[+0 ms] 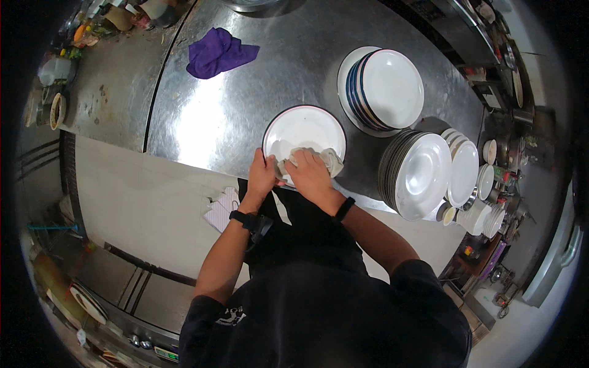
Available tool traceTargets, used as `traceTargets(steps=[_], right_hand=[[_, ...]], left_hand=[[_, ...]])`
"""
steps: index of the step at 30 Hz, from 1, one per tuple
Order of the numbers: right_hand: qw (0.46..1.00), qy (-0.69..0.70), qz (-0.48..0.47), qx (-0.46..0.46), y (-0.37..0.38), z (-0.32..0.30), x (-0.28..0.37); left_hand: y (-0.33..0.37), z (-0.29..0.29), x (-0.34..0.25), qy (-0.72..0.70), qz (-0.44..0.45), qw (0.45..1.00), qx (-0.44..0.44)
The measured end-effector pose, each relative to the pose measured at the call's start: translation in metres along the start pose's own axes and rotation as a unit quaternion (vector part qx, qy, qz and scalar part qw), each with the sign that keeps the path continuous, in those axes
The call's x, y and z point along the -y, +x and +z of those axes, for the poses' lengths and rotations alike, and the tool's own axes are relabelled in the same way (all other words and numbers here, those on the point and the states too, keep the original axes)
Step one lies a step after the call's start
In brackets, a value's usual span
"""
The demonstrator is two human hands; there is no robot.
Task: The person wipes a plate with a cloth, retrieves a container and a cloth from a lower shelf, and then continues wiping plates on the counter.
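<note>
A white plate point(304, 130) with a dark rim and a thin red line is at the near edge of the steel table. My left hand point(262, 173) grips its near left edge, the thumb over the rim. Pressed onto the plate's near part is a pale, crumpled cloth point(332, 161), with my right hand point(308, 176) closed on it. The cloth covers some of the plate's lower surface, and my right fingertips are partly sunk in its folds.
On the steel table point(276, 67) lies a purple cloth point(218, 54), far left. To the right stand a stack of blue-edged plates point(392, 89), a taller stack of white plates point(423, 176) near the table edge, and another stack point(463, 173). Small bowls point(485, 181) sit beyond.
</note>
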State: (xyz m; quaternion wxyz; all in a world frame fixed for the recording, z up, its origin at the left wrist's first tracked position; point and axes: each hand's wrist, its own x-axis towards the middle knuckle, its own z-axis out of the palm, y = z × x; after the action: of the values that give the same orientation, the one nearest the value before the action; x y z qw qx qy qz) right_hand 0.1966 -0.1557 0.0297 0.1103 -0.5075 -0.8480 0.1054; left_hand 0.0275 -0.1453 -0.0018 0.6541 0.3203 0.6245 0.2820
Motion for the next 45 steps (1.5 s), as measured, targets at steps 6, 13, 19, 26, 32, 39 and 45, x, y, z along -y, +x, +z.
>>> traceTargets(steps=[6, 13, 19, 26, 32, 39, 45], right_hand=[[0.995, -0.034, 0.098, -0.008, 0.056, 0.010, -0.049], [0.996, -0.048, 0.035, 0.065, -0.001, 0.013, -0.008], [0.991, -0.009, 0.119, 0.061, 0.040, 0.001, -0.054], [0.992, -0.015, 0.052, 0.110, 0.033, 0.006, -0.006], [0.984, -0.032, 0.139, 0.104, 0.014, -0.006, -0.043], [0.992, 0.002, 0.083, 0.091, 0.054, 0.012, -0.049], [0.985, -0.066, 0.077, 0.143, 0.005, 0.002, -0.034]], left_hand=[[0.004, -0.006, 0.005, -0.001, -0.021, 0.998, 0.052], [-0.003, 0.003, -0.008, 0.002, -0.017, 1.000, -0.015], [0.002, 0.005, 0.019, 0.002, 0.033, 0.999, -0.030], [0.001, 0.002, 0.006, 0.051, 0.010, 0.999, -0.014], [-0.003, 0.008, 0.003, 0.018, 0.017, 1.000, -0.020], [0.002, 0.008, 0.008, -0.015, -0.007, 1.000, 0.003], [0.002, 0.007, 0.008, -0.013, 0.022, 0.999, -0.021]])
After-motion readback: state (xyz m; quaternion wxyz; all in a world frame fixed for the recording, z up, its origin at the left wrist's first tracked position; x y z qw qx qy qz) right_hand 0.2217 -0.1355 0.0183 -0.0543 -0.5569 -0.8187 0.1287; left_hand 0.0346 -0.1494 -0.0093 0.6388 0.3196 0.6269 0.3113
